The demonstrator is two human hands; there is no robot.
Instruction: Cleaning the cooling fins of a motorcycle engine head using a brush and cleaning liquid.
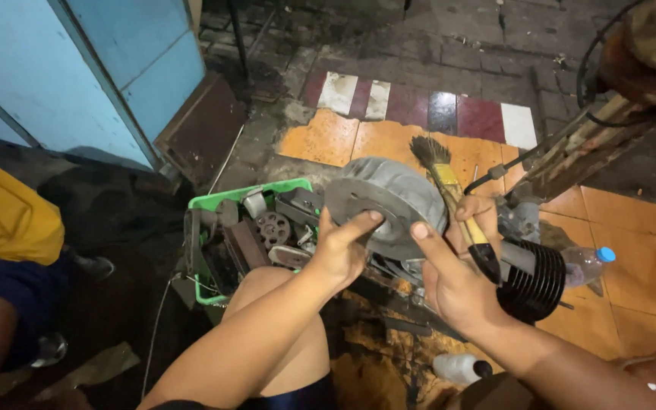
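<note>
You see orange floor tiles [632, 281], dark grey paving stones [419, 38], a red and white striped step [427, 106] and a blue wall [115, 68]

Matt grey metal flywheel [389, 199]; wooden-handled bristle brush [449, 190].
</note>
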